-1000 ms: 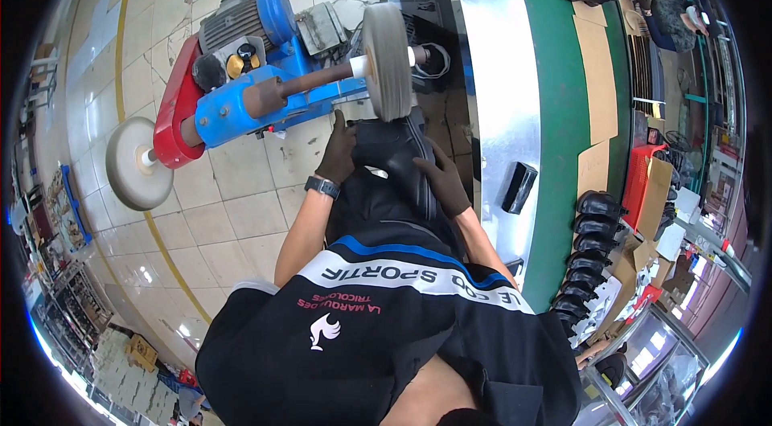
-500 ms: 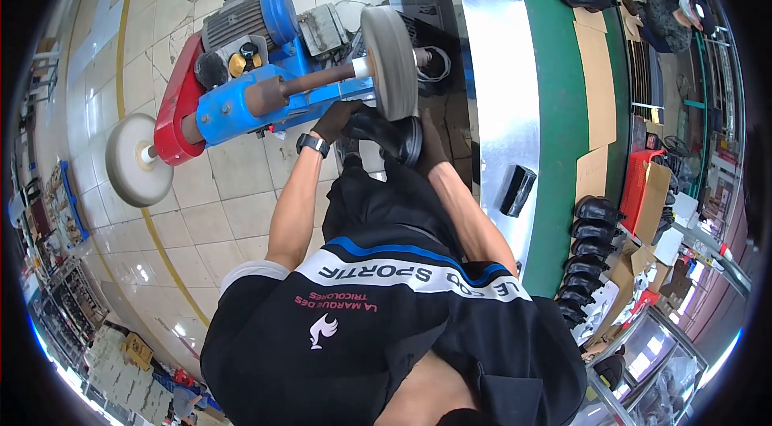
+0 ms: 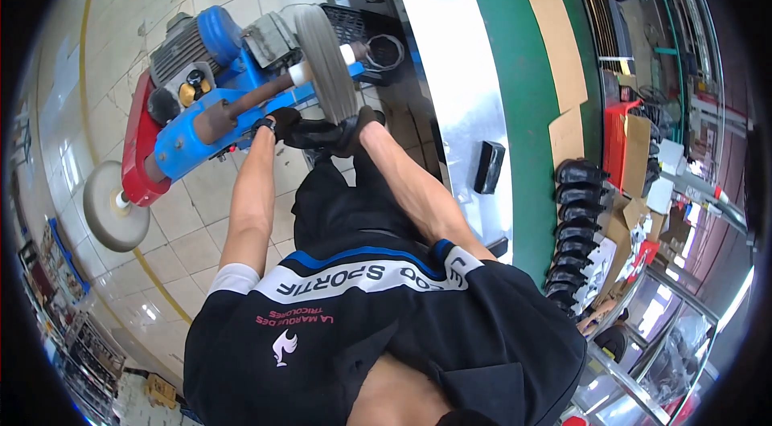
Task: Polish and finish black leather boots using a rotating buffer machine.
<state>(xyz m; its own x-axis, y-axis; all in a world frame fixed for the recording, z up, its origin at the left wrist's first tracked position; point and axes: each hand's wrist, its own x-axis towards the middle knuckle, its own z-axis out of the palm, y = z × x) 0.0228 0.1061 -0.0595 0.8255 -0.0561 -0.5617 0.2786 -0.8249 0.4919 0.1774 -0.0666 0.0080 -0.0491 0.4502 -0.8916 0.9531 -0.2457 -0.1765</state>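
Right hand (image 3: 367,118) has shifted closer to the wheel (image 3: 328,64). Black shoe (image 3: 316,136) lies between it and the left hand (image 3: 284,122), both curled around its ends.

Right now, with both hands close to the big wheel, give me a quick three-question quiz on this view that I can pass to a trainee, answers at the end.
1. Multiple choice: what is held between the left hand and the right hand?
A) a cardboard box
B) a black shoe
C) a red tray

2. True or false: the row of shoes is lined up to the person's left.

3. Which is nearer the hands, the left wheel or the right wheel?

Key:
1. B
2. False; it is to the person's right.
3. The right wheel.
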